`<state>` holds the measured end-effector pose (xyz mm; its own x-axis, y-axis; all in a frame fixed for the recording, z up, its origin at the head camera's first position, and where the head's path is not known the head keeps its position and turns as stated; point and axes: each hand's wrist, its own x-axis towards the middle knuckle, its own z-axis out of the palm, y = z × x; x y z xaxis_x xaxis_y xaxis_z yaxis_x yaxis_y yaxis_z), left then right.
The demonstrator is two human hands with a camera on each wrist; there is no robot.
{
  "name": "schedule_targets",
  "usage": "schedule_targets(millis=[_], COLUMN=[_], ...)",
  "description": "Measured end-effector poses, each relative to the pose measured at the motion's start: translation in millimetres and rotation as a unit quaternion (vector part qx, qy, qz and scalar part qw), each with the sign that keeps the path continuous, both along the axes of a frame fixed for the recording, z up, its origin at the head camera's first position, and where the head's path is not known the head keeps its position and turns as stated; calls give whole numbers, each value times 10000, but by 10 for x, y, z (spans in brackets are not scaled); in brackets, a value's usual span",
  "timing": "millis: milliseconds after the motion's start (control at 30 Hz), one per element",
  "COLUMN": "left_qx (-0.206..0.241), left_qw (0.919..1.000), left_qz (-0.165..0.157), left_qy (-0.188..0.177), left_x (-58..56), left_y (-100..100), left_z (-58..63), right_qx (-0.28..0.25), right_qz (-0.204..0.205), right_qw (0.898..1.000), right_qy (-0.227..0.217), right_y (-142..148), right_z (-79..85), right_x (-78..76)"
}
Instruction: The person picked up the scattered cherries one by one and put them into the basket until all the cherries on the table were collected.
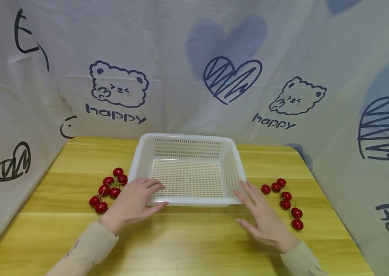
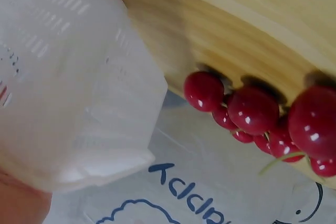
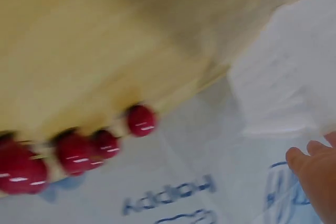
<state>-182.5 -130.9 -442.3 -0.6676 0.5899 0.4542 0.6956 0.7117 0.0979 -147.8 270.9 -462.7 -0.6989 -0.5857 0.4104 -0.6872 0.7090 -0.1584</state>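
Observation:
A white slotted plastic basket (image 1: 194, 201) stands upright on the table, with no fruit inside. My left hand (image 1: 133, 201) lies over its front left corner, loosely bent fingers above the inside and the thumb along the front rim. At the front right corner is my right hand (image 1: 263, 216); its spread fingers reach the rim and its thumb stays apart from it. Left of the basket lies a bunch of red cherries (image 1: 103, 190) with green stems, large in the left wrist view beside the basket wall (image 2: 105, 103). More cherries (image 1: 286, 196) lie beyond my right hand, blurred in the right wrist view.
The yellow wood-grain table (image 1: 194, 241) has rounded back corners. A pale cloth (image 1: 180, 96) printed with hearts, bears and "happy" hangs behind it and along both sides, close to the table edges.

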Motion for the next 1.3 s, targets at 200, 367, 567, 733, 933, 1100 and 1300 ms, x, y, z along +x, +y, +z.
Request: schedule_targets(millis=[200, 367, 567, 733, 933, 1100, 1300], left_qx=[-41, -176, -418, -482, -497, -470, -419], left_qw=[9994, 9989, 9982, 9978, 9977, 9980, 9982], left_qz=[2, 94, 282, 332, 353, 320, 296], left_qy=[330, 417, 328, 319, 302, 275, 312], left_x=[-2, -20, -12, -6, -8, -8, -4], left_y=[35, 56, 63, 54, 50, 50, 59], left_z=[-118, -153, -131, -119, -124, -125, -133], right_qx=[-1, -105, -138, 44, 436, 652, 822], right_qz=[-923, -1716, -2329, -2526, -2660, -2651, -2420], right_qw=[9955, 9838, 9678, 9613, 9498, 9474, 9590], right_qy=[-229, -510, -943, -1097, -1588, -1671, -1223], right_y=[439, 807, 1143, 1242, 1207, 1137, 1025], right_z=[-72, -133, -235, -299, -303, -269, -196], right_x=[-15, -24, -4, -35, -64, -60, -159])
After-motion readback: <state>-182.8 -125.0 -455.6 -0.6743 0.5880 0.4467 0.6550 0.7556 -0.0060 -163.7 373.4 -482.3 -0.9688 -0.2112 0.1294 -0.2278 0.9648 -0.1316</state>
